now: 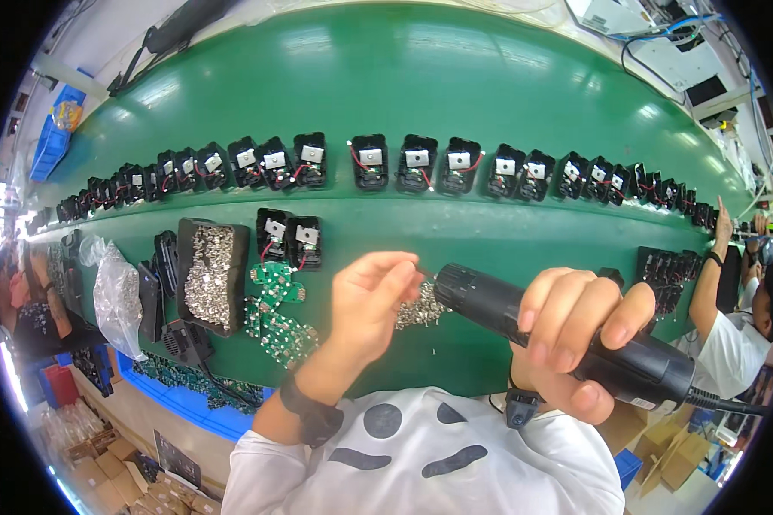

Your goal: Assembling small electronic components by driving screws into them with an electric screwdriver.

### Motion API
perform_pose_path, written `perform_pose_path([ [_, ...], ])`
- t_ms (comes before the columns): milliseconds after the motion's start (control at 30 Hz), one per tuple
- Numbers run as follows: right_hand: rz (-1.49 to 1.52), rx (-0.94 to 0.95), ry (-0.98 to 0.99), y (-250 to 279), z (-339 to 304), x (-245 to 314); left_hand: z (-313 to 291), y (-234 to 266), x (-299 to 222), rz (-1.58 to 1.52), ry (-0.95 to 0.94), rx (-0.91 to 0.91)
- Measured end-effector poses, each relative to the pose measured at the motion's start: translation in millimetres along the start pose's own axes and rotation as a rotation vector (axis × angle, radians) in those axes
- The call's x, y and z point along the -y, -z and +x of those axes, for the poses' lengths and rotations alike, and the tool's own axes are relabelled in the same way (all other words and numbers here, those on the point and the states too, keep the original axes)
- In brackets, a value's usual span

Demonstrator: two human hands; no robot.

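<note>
My right hand (575,330) is wrapped round a black electric screwdriver (479,296), whose cord runs off to the right. The screwdriver lies sideways over the table, its nose toward my left hand. Thumb and forefinger of my left hand (362,300) are pinched together just left of that nose; whatever is between them is too small to make out. Beneath and between the hands is a small pile of silver screws (419,309) on the green table. Two black housings (305,240) with metal plates and red wires stand beyond my left hand.
A long row of similar housings (369,163) crosses the green table (386,77). To the left are a black tray of metal parts (210,275), green circuit boards (279,322) and a plastic bag (118,296). Another person's arm (713,275) reaches in at the right.
</note>
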State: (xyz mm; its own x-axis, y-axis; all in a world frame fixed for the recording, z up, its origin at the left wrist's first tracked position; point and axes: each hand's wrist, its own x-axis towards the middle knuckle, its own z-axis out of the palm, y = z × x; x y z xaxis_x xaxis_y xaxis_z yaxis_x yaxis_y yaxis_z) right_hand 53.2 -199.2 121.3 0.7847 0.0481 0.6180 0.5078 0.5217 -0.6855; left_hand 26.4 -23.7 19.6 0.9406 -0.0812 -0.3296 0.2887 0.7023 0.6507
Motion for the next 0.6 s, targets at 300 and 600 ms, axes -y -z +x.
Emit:
perform_pose_path([
  [300,0.046,-0.082,-0.013,-1,2,-11,8,7,-5,-0.298,0.252,0.064],
  [600,-0.1,0.015,-0.049,14,40,-57,24,-2,-46,0.972,-0.044,0.367],
])
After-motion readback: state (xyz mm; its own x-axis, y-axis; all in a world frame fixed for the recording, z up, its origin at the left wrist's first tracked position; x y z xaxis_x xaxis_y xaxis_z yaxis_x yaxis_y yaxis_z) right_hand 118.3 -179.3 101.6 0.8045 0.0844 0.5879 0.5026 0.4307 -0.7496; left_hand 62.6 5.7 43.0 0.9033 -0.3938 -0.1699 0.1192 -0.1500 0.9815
